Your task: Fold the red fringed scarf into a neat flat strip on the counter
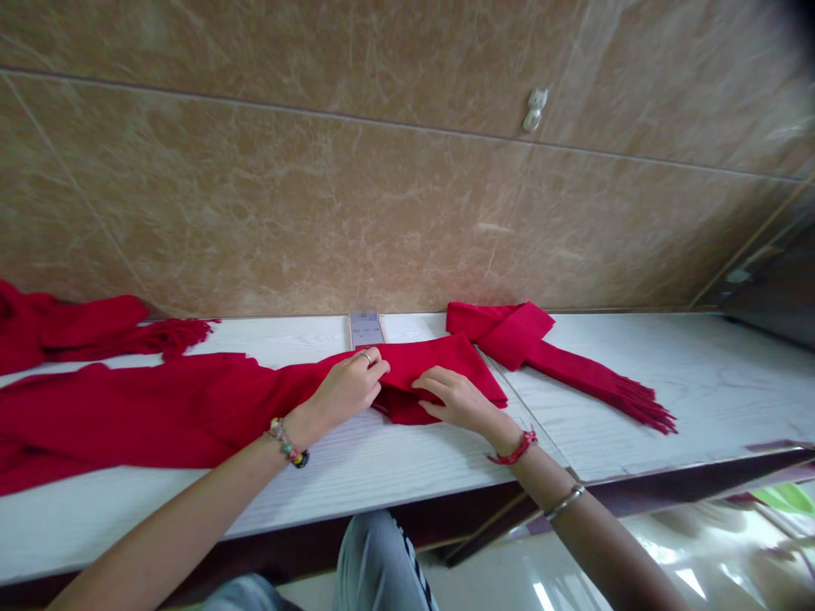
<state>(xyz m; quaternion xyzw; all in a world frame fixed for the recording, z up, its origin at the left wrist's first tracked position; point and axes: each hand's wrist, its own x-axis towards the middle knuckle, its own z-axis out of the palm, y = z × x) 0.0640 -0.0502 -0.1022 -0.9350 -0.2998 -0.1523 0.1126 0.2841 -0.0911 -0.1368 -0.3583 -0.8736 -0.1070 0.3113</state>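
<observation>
A long red scarf (191, 407) lies along the white tabletop, running off the left edge of the view. Its right end is folded over in layers. My left hand (347, 386) grips the upper layer, fingers closed on the cloth, a ring showing on one finger. Just to the right, my right hand (455, 399) holds the fold's near edge between thumb and fingers, where a dark gap opens between the layers. Behind the left hand, a phone-like flat rectangle (366, 329) lies partly under the scarf.
Another red scarf (509, 335), folded across itself with a fringed end, lies to the right. More red fringed cloth (82, 327) is at the far left. A brown marbled wall (382, 212) bounds the table's back; a small cat-shaped hook (536, 109) is on it.
</observation>
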